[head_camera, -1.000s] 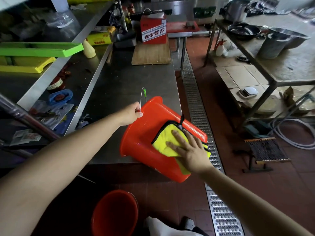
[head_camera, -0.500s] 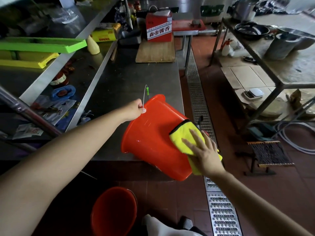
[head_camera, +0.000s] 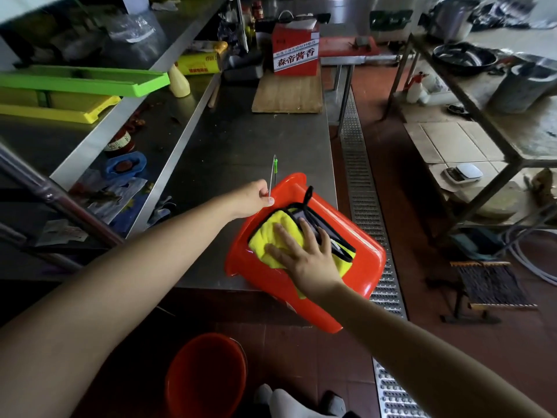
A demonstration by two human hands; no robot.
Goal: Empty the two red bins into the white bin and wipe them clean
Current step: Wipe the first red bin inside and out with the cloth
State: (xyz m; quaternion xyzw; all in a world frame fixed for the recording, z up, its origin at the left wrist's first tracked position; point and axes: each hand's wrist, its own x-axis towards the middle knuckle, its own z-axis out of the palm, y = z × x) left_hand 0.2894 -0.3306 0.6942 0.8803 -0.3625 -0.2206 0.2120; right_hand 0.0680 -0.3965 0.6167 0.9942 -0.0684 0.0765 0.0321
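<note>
Red bin (head_camera: pixel 355 267) tipped on its side at the near edge of a steel surface (head_camera: pixel 241 146), base overhanging toward the floor, mouth facing away. Left hand (head_camera: pixel 253 200) at the bin's rim, grip closed in a pinch on the thin wire handle (head_camera: pixel 272 176), steadying it. Right hand (head_camera: pixel 304 254) flat, fingers spread, grip wide, pressing a yellow cloth (head_camera: pixel 271 236) against the bin's upper side wall. Second red bin (head_camera: pixel 208 375) upright on the floor below, just in front of the feet. White bin not in view. Probably light, thin, glossy plastic: likely slippery under a cloth and springy when pressed. Best taken at the stiff rim or wire handle, not the smooth wall. Cloth soft and limp, best kept under a flat palm.
</note>
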